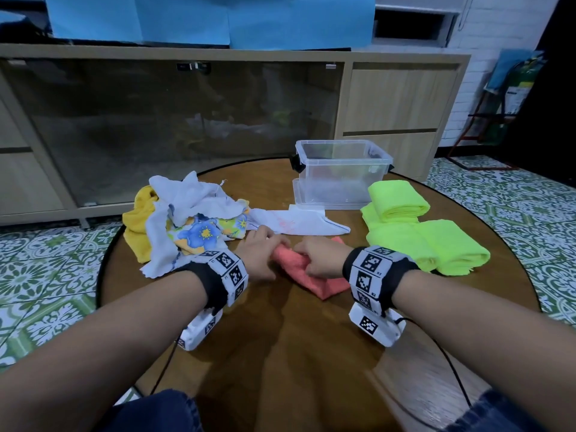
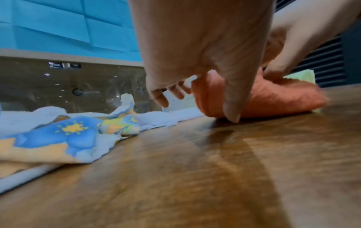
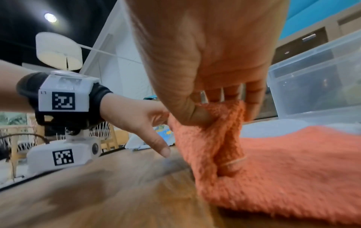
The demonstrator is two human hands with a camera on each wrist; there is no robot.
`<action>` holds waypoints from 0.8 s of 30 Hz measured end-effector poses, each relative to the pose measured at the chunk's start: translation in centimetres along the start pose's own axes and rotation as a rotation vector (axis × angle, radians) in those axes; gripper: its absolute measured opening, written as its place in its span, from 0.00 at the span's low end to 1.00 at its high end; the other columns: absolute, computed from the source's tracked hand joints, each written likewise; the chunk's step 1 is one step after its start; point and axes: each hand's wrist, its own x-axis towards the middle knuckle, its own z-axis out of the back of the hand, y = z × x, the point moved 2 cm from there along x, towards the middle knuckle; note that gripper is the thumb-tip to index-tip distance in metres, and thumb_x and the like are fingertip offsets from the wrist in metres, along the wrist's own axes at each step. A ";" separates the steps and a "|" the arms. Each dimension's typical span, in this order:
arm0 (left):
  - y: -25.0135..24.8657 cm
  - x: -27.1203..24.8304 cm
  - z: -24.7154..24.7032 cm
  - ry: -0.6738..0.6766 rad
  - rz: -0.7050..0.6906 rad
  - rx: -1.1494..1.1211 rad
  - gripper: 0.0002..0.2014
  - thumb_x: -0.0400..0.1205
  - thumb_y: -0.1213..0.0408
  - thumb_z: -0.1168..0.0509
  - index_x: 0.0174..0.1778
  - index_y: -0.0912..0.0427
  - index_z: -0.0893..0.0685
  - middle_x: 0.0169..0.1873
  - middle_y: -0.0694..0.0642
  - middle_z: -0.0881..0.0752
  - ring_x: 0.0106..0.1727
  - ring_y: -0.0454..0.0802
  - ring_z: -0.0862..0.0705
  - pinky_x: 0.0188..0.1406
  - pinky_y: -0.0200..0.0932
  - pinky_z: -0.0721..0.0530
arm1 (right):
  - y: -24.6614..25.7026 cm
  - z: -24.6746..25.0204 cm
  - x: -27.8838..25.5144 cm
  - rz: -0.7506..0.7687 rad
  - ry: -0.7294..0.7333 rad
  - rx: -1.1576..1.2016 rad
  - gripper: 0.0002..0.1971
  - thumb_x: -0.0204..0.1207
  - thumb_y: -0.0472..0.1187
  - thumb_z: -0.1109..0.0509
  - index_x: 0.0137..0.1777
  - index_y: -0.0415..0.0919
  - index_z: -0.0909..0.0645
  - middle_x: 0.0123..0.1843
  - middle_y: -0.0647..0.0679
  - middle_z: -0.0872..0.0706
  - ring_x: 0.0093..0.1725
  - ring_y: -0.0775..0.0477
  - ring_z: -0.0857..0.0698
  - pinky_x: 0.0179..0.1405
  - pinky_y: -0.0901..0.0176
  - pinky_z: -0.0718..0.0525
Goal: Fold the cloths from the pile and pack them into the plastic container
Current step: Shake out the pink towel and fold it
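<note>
We have the orange cloth (image 1: 314,277) on the tabletop (image 1: 280,353), in front of the container (image 1: 341,176). Our left hand (image 1: 260,255) and right hand (image 1: 321,260) each hold a pinching grip on it. The pile (image 1: 184,219) lies left of the container, with 3 green cloths (image 1: 436,241) to its right.

A home room: patterned green floor tiles (image 1: 46,269) at lower left, long glass-fronted wooden sideboard (image 1: 187,120) across the top

Wooden sideboard (image 1: 392,98), patterned floor tiles (image 1: 46,275) — white brick wall (image 1: 498,26)
</note>
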 end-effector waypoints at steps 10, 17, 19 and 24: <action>0.1 -0.2 0.1 0.094 -0.155 -0.185 0.15 0.72 0.64 0.27 0.54 0.58 0.18 0.54 0.51 0.23 0.58 0.50 0.24 0.59 0.44 0.25 | -4.3 0.4 -1.1 -0.094 0.275 -0.047 0.32 0.71 0.54 0.26 0.71 0.43 0.31 0.61 0.49 0.22 0.64 0.43 0.25 0.53 0.58 0.26; -0.4 -0.2 0.0 -0.018 -0.047 -0.492 0.06 0.78 0.63 0.31 0.43 0.52 0.23 0.35 0.44 0.22 0.44 0.48 0.23 0.36 0.34 0.29 | -5.0 0.3 -0.9 -0.134 0.128 0.034 0.13 0.72 0.45 0.26 0.36 0.49 0.29 0.36 0.54 0.25 0.38 0.51 0.25 0.30 0.65 0.33; -0.5 -0.2 -0.2 -0.041 -0.006 -0.589 0.06 0.80 0.62 0.33 0.51 0.56 0.19 0.41 0.49 0.18 0.47 0.49 0.21 0.38 0.33 0.27 | -5.3 0.7 -1.2 -0.158 0.071 0.167 0.08 0.72 0.42 0.26 0.45 0.40 0.21 0.41 0.49 0.19 0.40 0.50 0.23 0.36 0.63 0.28; -0.9 0.1 -0.8 -0.058 0.109 -0.765 0.18 0.82 0.61 0.35 0.67 0.64 0.23 0.59 0.64 0.16 0.56 0.61 0.16 0.43 0.40 0.22 | -7.0 1.1 -1.5 -0.272 -0.125 0.618 0.04 0.74 0.34 0.28 0.46 0.34 0.19 0.42 0.40 0.18 0.38 0.48 0.21 0.34 0.62 0.22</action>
